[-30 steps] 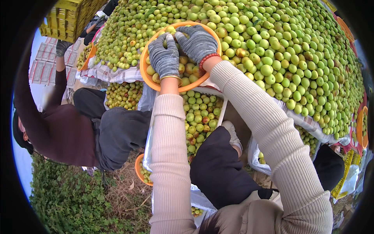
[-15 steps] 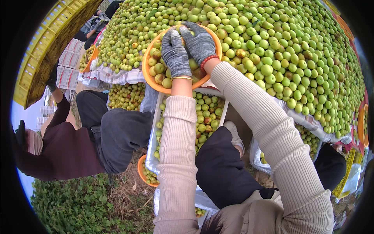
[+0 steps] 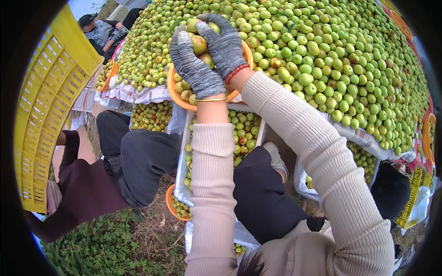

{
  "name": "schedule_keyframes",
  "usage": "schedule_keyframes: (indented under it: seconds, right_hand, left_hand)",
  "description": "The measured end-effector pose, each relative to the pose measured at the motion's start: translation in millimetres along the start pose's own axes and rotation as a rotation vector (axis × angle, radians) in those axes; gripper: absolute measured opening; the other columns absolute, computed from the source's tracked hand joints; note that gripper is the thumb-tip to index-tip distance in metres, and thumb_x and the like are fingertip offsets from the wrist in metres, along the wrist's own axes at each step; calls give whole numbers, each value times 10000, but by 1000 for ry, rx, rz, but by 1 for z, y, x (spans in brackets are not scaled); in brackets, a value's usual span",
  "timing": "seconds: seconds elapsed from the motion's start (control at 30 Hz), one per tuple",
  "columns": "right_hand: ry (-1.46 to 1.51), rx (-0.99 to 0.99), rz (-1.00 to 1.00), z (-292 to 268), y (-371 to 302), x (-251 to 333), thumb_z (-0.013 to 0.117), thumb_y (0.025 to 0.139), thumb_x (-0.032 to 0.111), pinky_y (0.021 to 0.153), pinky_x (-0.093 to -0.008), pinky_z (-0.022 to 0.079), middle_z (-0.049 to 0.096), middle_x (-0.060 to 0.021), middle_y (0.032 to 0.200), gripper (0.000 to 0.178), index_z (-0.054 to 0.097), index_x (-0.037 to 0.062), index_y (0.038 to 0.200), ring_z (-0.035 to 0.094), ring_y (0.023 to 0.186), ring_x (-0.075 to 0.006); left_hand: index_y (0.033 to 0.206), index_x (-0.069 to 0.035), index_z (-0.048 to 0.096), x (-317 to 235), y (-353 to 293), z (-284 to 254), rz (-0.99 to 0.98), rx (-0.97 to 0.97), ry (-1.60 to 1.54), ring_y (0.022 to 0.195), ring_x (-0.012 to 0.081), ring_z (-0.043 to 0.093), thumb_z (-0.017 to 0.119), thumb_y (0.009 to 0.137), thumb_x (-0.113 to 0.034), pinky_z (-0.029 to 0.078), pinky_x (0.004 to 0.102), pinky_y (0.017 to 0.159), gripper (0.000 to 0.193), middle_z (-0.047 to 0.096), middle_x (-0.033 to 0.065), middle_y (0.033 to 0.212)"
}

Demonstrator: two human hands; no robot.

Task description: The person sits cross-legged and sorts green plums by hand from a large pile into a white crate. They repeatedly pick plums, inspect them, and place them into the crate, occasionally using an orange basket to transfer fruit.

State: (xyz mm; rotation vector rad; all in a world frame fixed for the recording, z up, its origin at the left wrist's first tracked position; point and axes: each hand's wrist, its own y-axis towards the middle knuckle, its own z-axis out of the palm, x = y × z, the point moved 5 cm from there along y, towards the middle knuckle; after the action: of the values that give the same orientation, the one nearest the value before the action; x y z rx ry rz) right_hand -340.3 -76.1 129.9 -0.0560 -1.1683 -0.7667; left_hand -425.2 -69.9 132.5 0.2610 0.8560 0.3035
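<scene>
My left hand (image 3: 194, 66) and my right hand (image 3: 224, 49), both in grey knit gloves, are cupped together around several small round jujubes (image 3: 199, 45). These fruits are yellow-green with brown patches. Beneath my hands sits an orange bowl (image 3: 249, 59), partly filled with more jujubes and largely hidden by the gloves. It rests at the near edge of a large heap of green jujubes (image 3: 317, 55). Under the bowl, nearer me, stands a white crate (image 3: 261, 133) lined with clear plastic and holding more of the fruit.
At the left a person in a dark maroon top (image 3: 87, 188) is beside a raised yellow slatted crate (image 3: 50, 99). Another person (image 3: 103, 33) sits farther back. Other orange bowls stand at far left (image 3: 107, 84) and lower left (image 3: 170, 202). My knee (image 3: 262, 198) is beside the white crate.
My hands have risen slightly from the bowl and moved left, with jujubes now showing between them. At the left, the yellow crate has swung down, its slatted side now facing me.
</scene>
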Motion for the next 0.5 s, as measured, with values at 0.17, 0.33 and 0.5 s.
schedule_keyframes:
  seconds: [0.17, 0.33, 0.5]
  right_hand:
    - [199, 235, -149, -59, -27, 105, 580, 927, 176, 860, -272, 470, 644, -115, 1037, 287, 590, -4, 1149, 595, 967, -174]
    - [7, 80, -376, -195, -84, 168, 591, 917, 162, 866, -275, 470, 645, -105, 1024, 271, 592, 3, 1136, 584, 954, -159]
    - [-599, -238, -249, -360, -198, 191, 630, 908, 212, 817, -293, 519, 639, -101, 1043, 299, 595, 4, 1120, 623, 934, -179]
  left_hand:
    - [1149, -15, 579, -28, -80, 61, 177, 128, 28, 1020, 191, 576, 589, 917, -260, 480, 313, 918, 338, 584, 92, 1124]
    - [1142, -22, 579, 8, -222, 121, 93, 236, 191, 1020, 195, 577, 600, 918, -263, 477, 318, 923, 330, 584, 97, 1123]
    - [1212, -6, 554, 44, -400, 148, -347, 304, 29, 1071, 203, 549, 539, 969, -324, 425, 318, 970, 401, 560, 104, 1193]
